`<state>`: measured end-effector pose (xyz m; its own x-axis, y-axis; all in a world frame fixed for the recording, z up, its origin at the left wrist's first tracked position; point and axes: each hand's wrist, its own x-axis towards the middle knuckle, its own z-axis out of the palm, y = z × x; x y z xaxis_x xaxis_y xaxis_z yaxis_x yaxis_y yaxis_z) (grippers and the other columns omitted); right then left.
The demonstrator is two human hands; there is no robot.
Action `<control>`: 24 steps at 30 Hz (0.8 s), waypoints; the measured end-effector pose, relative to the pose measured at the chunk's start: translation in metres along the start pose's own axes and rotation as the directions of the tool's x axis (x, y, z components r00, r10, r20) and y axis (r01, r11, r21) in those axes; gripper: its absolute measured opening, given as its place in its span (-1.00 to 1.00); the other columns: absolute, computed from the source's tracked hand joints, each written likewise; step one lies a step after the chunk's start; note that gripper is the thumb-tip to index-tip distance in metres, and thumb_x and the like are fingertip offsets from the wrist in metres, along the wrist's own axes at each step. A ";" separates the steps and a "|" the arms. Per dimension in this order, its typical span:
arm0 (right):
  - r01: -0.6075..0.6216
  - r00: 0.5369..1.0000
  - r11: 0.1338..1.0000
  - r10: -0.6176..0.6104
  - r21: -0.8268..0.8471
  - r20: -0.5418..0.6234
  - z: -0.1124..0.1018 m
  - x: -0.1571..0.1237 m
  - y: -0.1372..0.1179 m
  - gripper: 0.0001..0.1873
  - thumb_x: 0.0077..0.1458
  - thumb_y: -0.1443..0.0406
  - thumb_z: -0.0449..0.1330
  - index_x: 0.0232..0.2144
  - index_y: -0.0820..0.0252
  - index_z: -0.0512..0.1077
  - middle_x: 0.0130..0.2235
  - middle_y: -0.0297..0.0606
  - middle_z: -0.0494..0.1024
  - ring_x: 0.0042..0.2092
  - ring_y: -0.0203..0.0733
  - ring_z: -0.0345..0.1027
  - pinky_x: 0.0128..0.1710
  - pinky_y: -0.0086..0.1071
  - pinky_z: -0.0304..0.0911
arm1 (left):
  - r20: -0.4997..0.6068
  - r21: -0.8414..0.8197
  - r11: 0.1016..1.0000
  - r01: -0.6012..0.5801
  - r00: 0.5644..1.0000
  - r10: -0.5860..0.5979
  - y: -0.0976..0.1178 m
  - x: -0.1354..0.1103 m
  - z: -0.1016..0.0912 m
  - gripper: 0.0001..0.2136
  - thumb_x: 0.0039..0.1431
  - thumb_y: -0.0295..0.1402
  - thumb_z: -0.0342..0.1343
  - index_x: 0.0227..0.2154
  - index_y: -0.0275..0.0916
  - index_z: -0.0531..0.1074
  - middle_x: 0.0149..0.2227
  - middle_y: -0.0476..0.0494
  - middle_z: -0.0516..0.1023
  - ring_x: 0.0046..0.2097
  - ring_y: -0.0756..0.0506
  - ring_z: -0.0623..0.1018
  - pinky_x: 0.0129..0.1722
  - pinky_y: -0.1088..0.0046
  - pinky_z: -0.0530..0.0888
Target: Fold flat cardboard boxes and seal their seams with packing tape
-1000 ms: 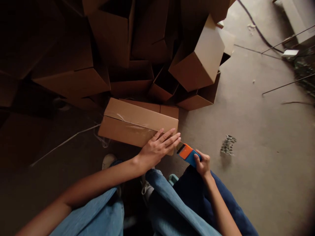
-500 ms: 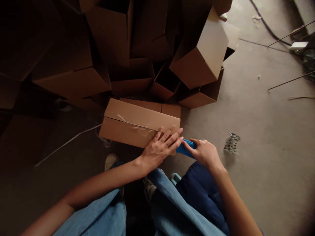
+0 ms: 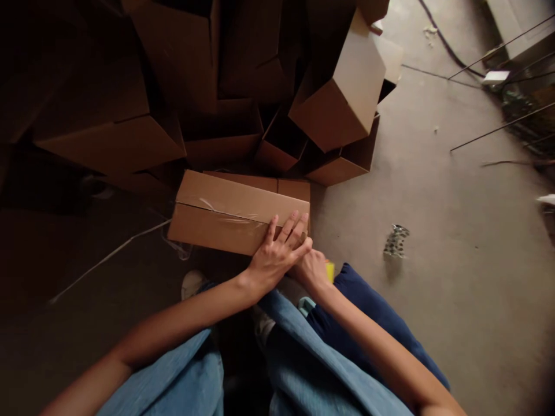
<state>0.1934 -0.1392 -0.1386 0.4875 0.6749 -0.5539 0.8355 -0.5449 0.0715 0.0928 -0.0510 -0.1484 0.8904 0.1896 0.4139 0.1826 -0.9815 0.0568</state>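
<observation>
A closed cardboard box (image 3: pixel 217 222) lies in front of my legs, with a seam along its top and shiny clear tape over part of it. My left hand (image 3: pixel 277 248) rests on the right end of the box, fingers spread and flat. Against that same end, my right hand (image 3: pixel 311 268) is curled, its fingertips hidden by the left hand and the box edge. Just beyond the right hand shows a small yellow and orange piece (image 3: pixel 330 271) of something I cannot make out. A second cardboard piece (image 3: pixel 293 187) lies behind the box.
Several open cardboard boxes (image 3: pixel 340 86) are heaped at the back. A pale strap (image 3: pixel 113 260) trails left from the box. On the concrete floor at right lies a crumpled patterned scrap (image 3: pixel 396 241). A dark blue cushion-like thing (image 3: pixel 368 306) sits under my right arm.
My right hand has moved left against the box end, under the left hand, and turned over. The blue strip seen at its fingers is out of sight; a yellow and orange piece shows.
</observation>
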 end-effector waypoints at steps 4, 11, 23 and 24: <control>-0.010 0.999 0.993 0.004 0.120 0.048 0.027 0.016 -0.012 -0.69 0.30 0.35 0.07 -0.02 0.22 0.56 -0.04 0.07 0.64 -0.02 0.05 0.55 -0.09 -0.29 0.38 | 0.029 -0.038 0.999 -0.030 0.999 0.031 -0.005 -0.004 -0.007 -0.68 0.28 -0.40 0.10 0.08 -0.14 0.46 0.36 -0.33 0.30 0.36 -0.29 0.31 0.35 -0.05 0.15; -0.333 0.941 0.943 0.332 -0.006 0.056 -0.025 0.007 0.049 -0.44 0.27 -0.06 0.10 -0.34 0.29 0.62 -0.25 0.22 0.64 -0.17 0.23 0.58 -0.30 -0.20 0.36 | 0.107 -0.133 0.991 0.018 0.994 -0.003 -0.027 -0.007 -0.027 -0.65 0.27 -0.42 0.11 0.11 -0.14 0.43 0.38 -0.33 0.26 0.38 -0.31 0.29 0.30 -0.09 0.26; -0.189 0.930 0.907 0.288 0.376 -0.229 0.007 0.074 0.009 -0.56 0.42 0.17 -0.07 0.06 0.41 0.37 -0.04 0.17 0.56 -0.04 0.09 0.50 -0.12 -0.20 0.33 | -0.020 -0.129 0.973 0.190 0.981 -0.194 -0.083 -0.022 -0.081 -0.53 0.17 -0.13 0.29 0.10 -0.10 0.37 0.42 -0.28 0.18 0.41 -0.37 0.20 0.38 -0.15 0.12; -0.142 0.949 0.920 0.232 0.366 -0.215 0.014 0.079 0.002 -0.59 0.42 0.19 -0.06 0.04 0.42 0.37 -0.03 0.18 0.55 -0.01 0.09 0.48 -0.09 -0.19 0.33 | -0.026 -0.130 0.970 0.205 0.977 -0.211 -0.086 -0.025 -0.085 -0.51 0.15 -0.12 0.30 0.12 -0.07 0.36 0.43 -0.25 0.15 0.42 -0.37 0.19 0.38 -0.14 0.12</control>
<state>0.2302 -0.0941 -0.1939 0.7107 0.6211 -0.3305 0.6066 -0.7789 -0.1593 0.0197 0.0270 -0.0866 0.8208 0.3913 0.4162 0.3059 -0.9164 0.2582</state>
